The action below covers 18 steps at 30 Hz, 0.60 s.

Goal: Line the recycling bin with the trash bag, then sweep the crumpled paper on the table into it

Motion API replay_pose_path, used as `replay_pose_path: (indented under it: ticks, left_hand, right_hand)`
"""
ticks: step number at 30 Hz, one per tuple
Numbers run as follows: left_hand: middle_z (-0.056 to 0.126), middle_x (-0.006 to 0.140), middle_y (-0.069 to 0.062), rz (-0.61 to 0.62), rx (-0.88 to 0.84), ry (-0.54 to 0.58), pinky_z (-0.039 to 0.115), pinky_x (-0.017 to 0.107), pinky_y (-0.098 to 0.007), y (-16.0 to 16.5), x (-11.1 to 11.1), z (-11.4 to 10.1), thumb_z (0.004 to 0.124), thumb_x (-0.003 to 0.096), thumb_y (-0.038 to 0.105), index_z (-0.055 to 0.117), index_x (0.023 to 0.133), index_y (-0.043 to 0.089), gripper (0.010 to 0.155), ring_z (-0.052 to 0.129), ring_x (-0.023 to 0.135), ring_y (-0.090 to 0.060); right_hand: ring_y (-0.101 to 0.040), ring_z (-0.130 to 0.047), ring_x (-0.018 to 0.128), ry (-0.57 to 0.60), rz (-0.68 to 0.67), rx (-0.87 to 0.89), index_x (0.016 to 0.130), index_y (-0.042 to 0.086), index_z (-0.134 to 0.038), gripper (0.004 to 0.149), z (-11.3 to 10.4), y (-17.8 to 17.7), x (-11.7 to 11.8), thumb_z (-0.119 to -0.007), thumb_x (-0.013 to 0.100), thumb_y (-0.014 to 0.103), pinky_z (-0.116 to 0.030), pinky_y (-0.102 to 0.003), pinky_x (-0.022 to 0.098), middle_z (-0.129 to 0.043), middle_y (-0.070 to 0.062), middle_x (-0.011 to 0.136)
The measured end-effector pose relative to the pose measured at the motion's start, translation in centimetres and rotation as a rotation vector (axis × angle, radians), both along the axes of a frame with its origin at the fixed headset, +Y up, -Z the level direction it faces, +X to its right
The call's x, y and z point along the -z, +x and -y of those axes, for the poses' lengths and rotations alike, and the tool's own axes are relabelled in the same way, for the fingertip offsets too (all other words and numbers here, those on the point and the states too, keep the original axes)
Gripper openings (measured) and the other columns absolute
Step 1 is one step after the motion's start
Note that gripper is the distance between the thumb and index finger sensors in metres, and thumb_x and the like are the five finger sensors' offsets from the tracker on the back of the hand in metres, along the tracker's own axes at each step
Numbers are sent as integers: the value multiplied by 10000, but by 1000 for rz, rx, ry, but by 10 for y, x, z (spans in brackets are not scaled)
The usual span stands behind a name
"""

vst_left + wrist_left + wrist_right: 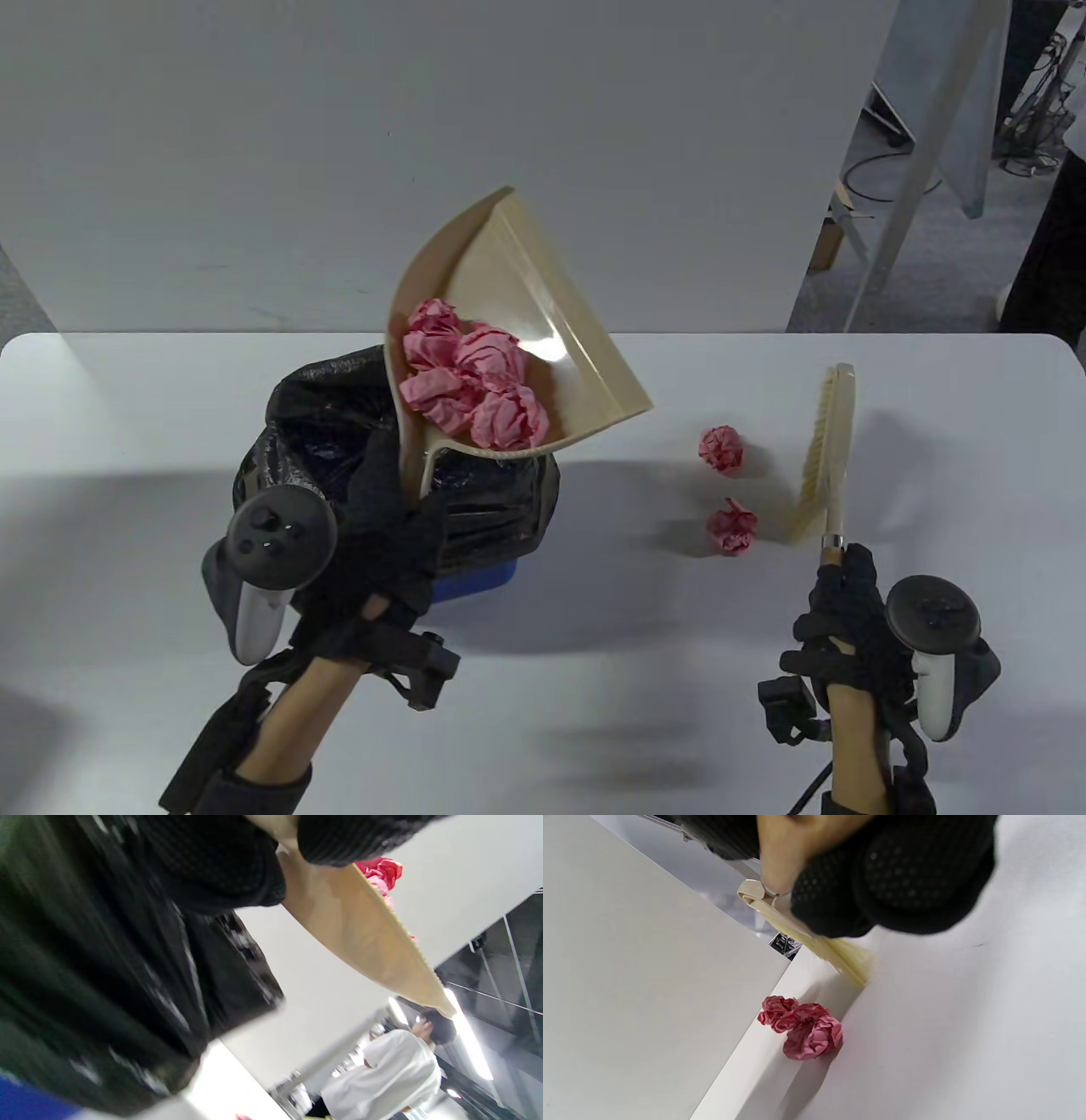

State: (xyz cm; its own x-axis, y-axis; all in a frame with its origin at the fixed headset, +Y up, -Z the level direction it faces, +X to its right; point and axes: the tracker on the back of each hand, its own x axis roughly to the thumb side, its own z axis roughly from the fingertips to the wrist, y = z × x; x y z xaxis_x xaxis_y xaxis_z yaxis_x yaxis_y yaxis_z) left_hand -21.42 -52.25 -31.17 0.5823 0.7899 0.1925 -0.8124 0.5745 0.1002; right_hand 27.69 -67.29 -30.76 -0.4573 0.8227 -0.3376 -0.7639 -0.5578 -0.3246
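Note:
My left hand (386, 518) grips the handle of a beige dustpan (551, 340), raised and tilted over the blue bin (475, 581) lined with a black trash bag (314, 407). Several pink crumpled paper balls (471, 373) lie in the pan's low corner, above the bag's opening. In the left wrist view the dustpan's underside (360, 929) and the bag (106, 984) fill the frame. My right hand (840, 594) holds a beige brush (827, 450) by its handle, bristles facing left. Two pink balls lie on the table left of the brush, one farther (722, 448) and one nearer (731, 527); both balls (801, 1031) show in the right wrist view.
The white table (933, 475) ends at a far edge with a white wall panel (339, 153) behind it. A person in a white shirt (398, 1069) shows in the left wrist view. Metal frame legs (899, 212) stand at the back right.

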Motion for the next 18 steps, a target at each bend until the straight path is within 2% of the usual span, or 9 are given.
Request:
replay_pose_path:
  ticks: [5, 8, 18]
  left_hand:
    - [483, 1130, -233, -175, 177, 69, 898, 441, -377, -42, -2, -8, 723, 588, 278, 244, 1156, 43, 779, 883, 792, -292]
    - [480, 1146, -213, -266, 294, 112, 880, 471, -403, -57, -4, -8, 734, 587, 265, 254, 1165, 71, 777, 872, 803, -305]
    - [522, 1188, -89, -438, 711, 245, 811, 603, -461, -62, -7, -4, 797, 566, 253, 356, 1187, 216, 763, 831, 908, -285]
  right_hand:
    - [-277, -945, 485, 3, -9, 0, 1138, 55, -397, 575, 1, -1, 1, -547, 645, 312, -924, -377, 290, -759, -262, 880]
    - [-277, -945, 485, 3, -8, -1, 1138, 59, -397, 575, 1, -2, 1, -547, 645, 313, -923, -378, 292, -760, -259, 880]
    - [-279, -944, 488, 5, -5, 6, 1139, 64, -398, 573, 1, -2, 1, -547, 646, 314, -921, -382, 295, -759, -258, 882]
